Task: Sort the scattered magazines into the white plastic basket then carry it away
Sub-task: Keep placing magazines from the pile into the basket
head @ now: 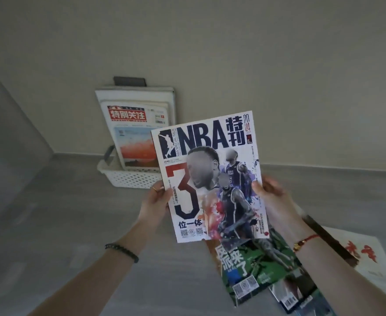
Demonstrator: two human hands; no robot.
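Against the wall (278, 65), a white plastic basket (128, 177) on the grey floor (50, 213) holds upright magazines (a red-masthead issue (137, 133) in front), partly hidden behind the raised NBA magazine (210, 174). Below lie a green-cover issue (253, 267) and a white one with red characters (365, 254). The left hand (155, 201) and right hand (271, 197) hold the NBA magazine's side edges, each grip closed on it.
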